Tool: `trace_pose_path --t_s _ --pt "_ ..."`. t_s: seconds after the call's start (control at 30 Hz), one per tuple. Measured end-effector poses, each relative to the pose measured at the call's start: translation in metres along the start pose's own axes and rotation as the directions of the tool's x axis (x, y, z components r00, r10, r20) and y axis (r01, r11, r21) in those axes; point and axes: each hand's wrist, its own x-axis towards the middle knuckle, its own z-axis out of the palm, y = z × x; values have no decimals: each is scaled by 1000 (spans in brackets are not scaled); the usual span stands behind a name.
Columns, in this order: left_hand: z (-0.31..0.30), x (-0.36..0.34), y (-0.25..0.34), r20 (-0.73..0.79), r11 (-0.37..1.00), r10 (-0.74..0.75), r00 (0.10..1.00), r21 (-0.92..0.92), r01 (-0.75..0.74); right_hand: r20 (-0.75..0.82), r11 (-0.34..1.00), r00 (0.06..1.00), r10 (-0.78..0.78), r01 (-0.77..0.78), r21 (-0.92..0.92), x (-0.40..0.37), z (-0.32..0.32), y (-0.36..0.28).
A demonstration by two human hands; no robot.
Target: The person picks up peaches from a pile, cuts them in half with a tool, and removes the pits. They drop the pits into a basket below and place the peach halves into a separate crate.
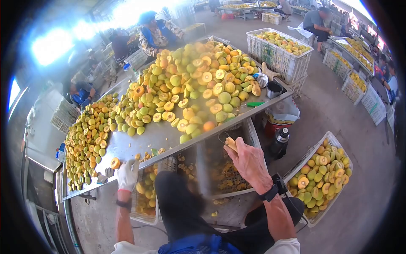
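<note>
My left hand, in a white glove, is at the near edge of the metal table, its fingers pointing forward and somewhat apart. A peach-like fruit half, cut face up, lies right beside its fingertips. My bare right hand grips the wooden handle of a wire-loop pitting tool, held over a crate below the table edge. In that crate are dark, scooped-out bits. Ahead of both hands, a large heap of halved yellow-green fruit covers much of the metal table.
A crate of fruit halves stands on the floor at right, near a black thermos. A metal cup and a green-handled tool rest by the table's right end. Across the table sits another person. Stacked white crates stand behind.
</note>
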Motion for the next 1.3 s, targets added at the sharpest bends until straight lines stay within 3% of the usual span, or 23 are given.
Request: trace_pose_path --t_s 0.07,0.2,0.33,0.4,0.47,0.53,0.63,0.73,0.93,1.07,1.13,1.17,1.2,1.3 --pt "10 16 19 10 990 -5 1000 -143 6 20 1000 1000 20 -20 4 -3 2 2" --pt "46 83 114 13 921 245 969 -314 -229 49 998 997 54 -55 16 -5 11 7" --pt "108 146 177 187 888 455 871 -175 -426 87 998 995 52 -49 -29 -4 18 14" --pt "172 179 180 230 851 522 822 -72 -520 78 998 995 69 -69 -8 -3 20 18" --pt "191 182 189 244 856 510 825 -51 -514 79 996 993 92 -92 1 -2 20 19" --pt "171 173 215 269 893 443 855 -47 -447 80 993 990 120 -120 -7 0 16 19" --pt "161 159 228 97 757 653 751 -49 -652 82 988 985 151 -148 -39 -1 14 25" --pt "170 164 232 148 590 807 571 -198 -782 88 986 982 168 -166 -27 -3 11 26" --pt "174 192 268 503 542 730 462 -14 -840 74 987 984 160 -158 -36 -6 8 27" --pt "136 188 262 460 684 692 557 -170 -709 99 977 972 214 -212 -33 -5 5 31" --pt "119 178 251 380 714 634 673 -622 -321 107 969 964 245 -243 -34 -1 3 29" --pt "112 171 244 365 609 577 730 -789 -86 95 968 964 250 -250 -10 0 4 27" --pt "96 158 247 378 509 571 729 -859 47 85 967 964 254 -256 15 2 5 26" --pt "64 117 256 445 147 562 698 -883 445 61 957 968 243 -250 148 2 14 21"
